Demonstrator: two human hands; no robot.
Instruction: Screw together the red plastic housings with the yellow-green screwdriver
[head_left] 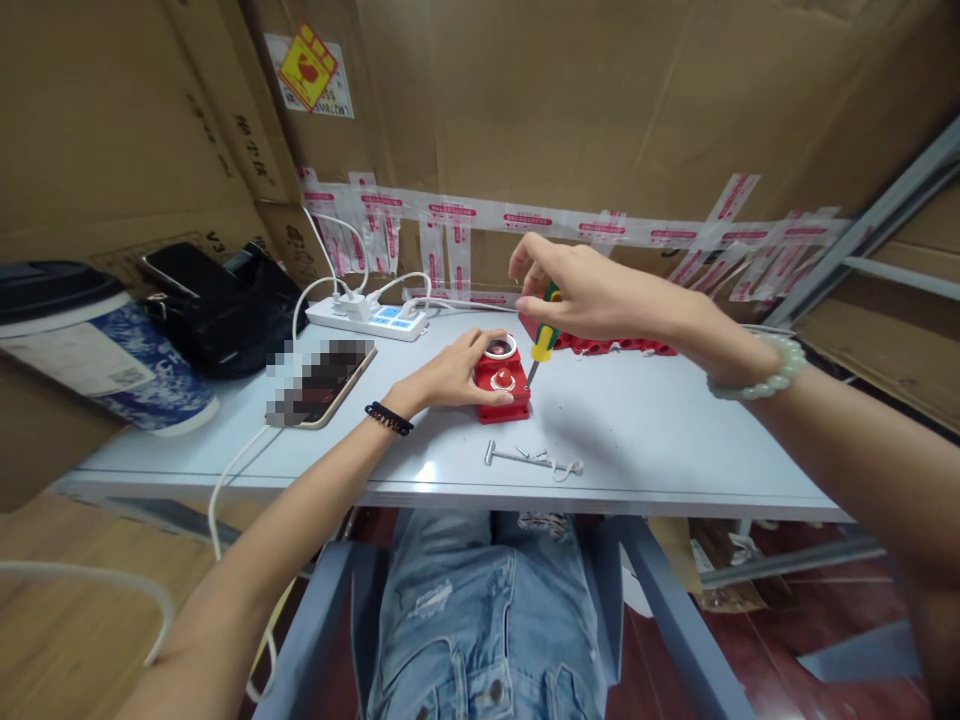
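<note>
A small red box with a round white-rimmed part and a red dome on top rests on the table. My left hand grips it from the left, thumb along the near side and fingers toward the far side. My right hand is closed around the handle of a screwdriver with a green and yellow grip. Tilted, its metal shaft points down to the box's right near corner, where the tip meets a screw or its hole. In front of the box lies a T-shaped metal tool beside small metal pieces and a white loop.
Several red parts lie in a row behind my right hand. At left are a phone on a cable, a white power strip, a black bag and a large lidded cup. Taped cardboard walls the table's back.
</note>
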